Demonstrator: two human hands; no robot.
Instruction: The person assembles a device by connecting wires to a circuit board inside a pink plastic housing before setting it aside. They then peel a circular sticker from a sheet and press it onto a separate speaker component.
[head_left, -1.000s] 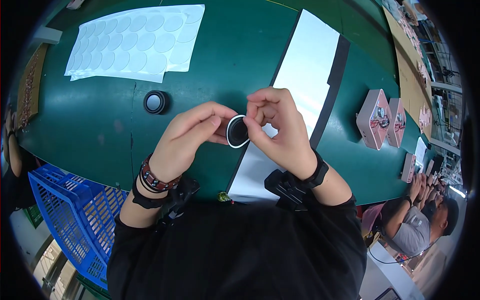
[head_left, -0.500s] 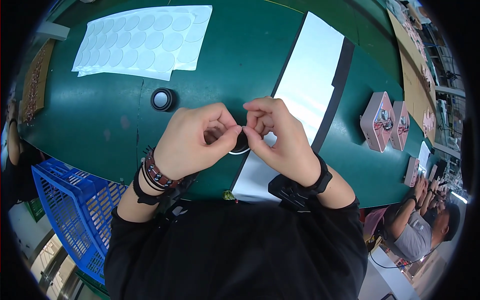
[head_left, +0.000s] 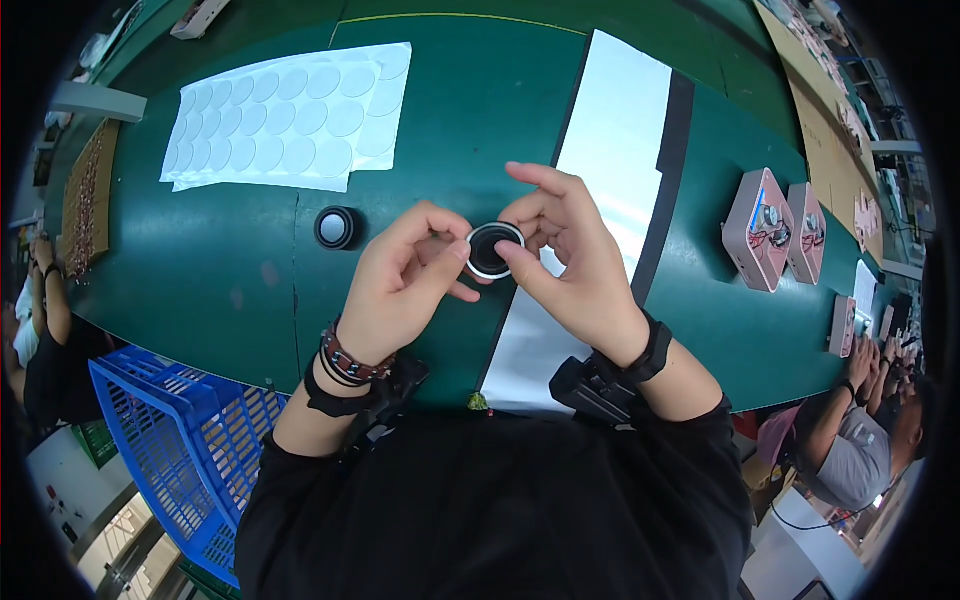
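A small round black part with a pale ring-shaped rim (head_left: pixel 484 262) is held between my hands above the table, its dark face turned toward me. My left hand (head_left: pixel 405 280) pinches its left edge between thumb and fingers. The thumb of my right hand (head_left: pixel 570 260) presses on the black face, with its fingers curled behind and the forefinger raised. To the left, a black cylindrical part with a silvery disc on top (head_left: pixel 336 228) stands on the green table. Farther back lie white sheets of round stickers (head_left: pixel 270 118), overlapping each other.
A long white sheet on a black strip (head_left: pixel 612 130) runs under my right hand. Two pink housings with wires inside (head_left: pixel 760 232) stand at the right. A blue plastic crate (head_left: pixel 185 440) is at the lower left. Co-workers (head_left: pixel 850 440) sit at the right and far left.
My fingertips, earlier meeting over the part, have moved apart to its two sides. The part has come up and its black face now shows. The whole view has shifted slightly.
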